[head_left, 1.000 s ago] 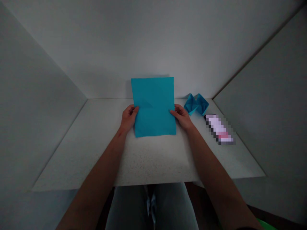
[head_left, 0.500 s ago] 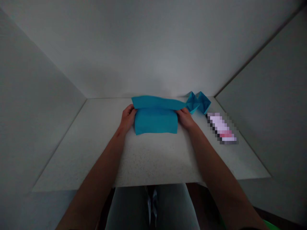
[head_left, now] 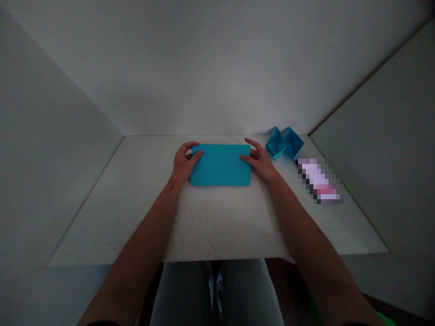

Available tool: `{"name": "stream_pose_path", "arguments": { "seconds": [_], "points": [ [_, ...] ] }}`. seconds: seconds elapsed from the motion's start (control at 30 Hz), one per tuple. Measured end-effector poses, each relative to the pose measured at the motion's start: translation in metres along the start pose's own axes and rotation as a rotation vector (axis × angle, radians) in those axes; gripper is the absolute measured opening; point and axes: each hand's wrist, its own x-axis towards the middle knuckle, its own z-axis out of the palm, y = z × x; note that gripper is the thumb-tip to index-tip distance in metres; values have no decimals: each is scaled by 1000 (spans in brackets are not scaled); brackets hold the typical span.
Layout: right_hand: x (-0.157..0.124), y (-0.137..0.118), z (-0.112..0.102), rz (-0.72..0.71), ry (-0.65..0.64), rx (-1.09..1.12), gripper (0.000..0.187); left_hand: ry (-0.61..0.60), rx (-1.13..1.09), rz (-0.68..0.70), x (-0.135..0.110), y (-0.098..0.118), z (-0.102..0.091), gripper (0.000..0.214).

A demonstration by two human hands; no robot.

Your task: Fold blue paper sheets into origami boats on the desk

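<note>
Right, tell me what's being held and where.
Nothing is gripped: left hand and right hand press the folded blue paper onto the white table at its short edges.

Blue origami paper [head_left: 220, 165] — folded into a flat rectangle, long side crosswise — lies on the white tabletop [head_left: 217, 226].

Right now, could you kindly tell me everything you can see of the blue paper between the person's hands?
The blue paper is a matte turquoise sheet, folded flat into a rectangle that is wider than it is deep, with straight edges. It lies level on the speckled white tabletop, near the middle of the far half. The thumb of the left hand lies over its left end, and the fingers of the right hand touch its right edge.
</note>
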Motion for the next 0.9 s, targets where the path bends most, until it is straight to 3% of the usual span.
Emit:
{"name": "stream_pose_path", "arguments": {
  "seconds": [0.1,0.27,0.5,0.67,0.77,0.9],
  "points": [
    [2,4,-2,19,16,-20,84,40,-41,45,2,-3,0,65],
    [7,7,-2,-15,98,-47,63,5,-21,38,3,-6,1,75],
    [1,-1,9,57,-68,-62,61,120,23,49,7,-10,0,61],
    [5,4,3,10,91,-76,61,-56,-71,-6,2,-7,4,75],
    [8,8,-1,-26,186,-84,59,-143,-72,-32,-2,-5,6,65],
    [9,10,0,-19,173,-48,57,-76,-37,-33,0,-8,4,50]
  ]
}}
